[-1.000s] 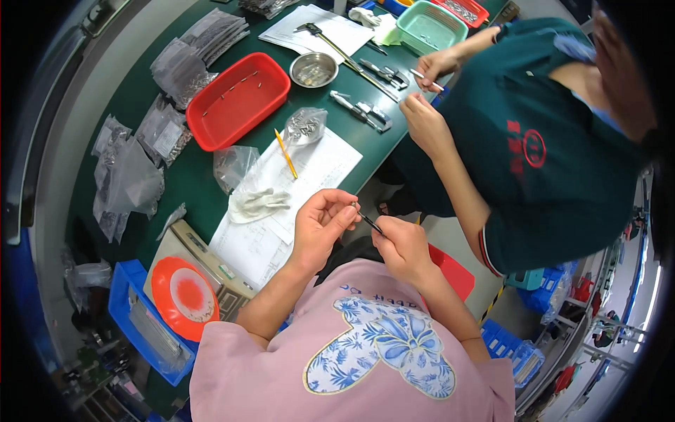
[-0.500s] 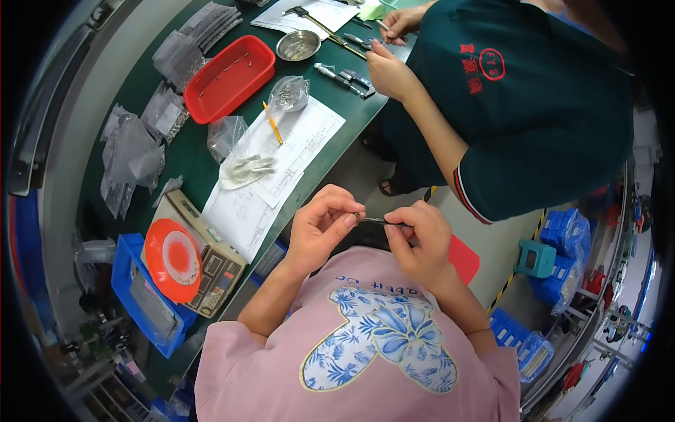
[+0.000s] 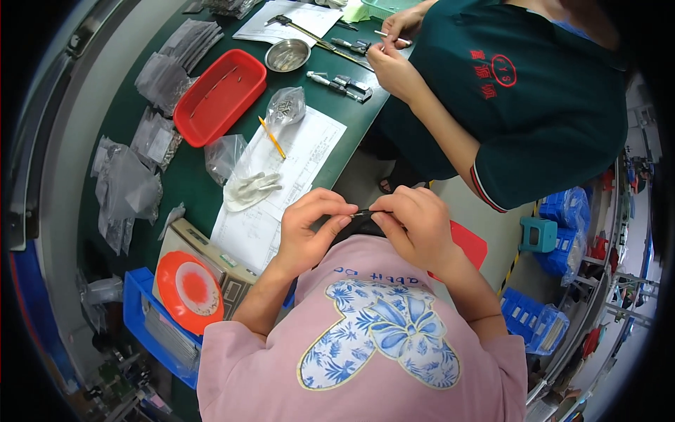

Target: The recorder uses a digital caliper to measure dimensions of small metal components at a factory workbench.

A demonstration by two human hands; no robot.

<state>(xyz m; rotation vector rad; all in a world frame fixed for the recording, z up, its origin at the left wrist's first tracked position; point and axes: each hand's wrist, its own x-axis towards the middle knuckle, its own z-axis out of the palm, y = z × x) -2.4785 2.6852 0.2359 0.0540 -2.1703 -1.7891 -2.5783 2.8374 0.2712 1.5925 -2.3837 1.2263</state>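
In front of my chest, my left hand and my right hand are held fingertip to fingertip. A thin dark rod shows in the narrow gap between them. Thumb and fingers of the right hand pinch this rod, and most of its length is hidden behind them. My left hand is closed in a pinch at the rod's left end; whatever small piece sits in those fingertips is too small to name. Beyond my hands, on the table, lie a white glove and printed drawing sheets.
A red tray holding a few thin pins, a steel bowl, a yellow pencil, plastic bags and a micrometer lie on the green table. A scale with an orange dish stands left. A co-worker stands at right.
My hands have come closer together, so less of the rod shows between them. The view has shifted slightly. The co-worker's hands still hold a thin white stick.
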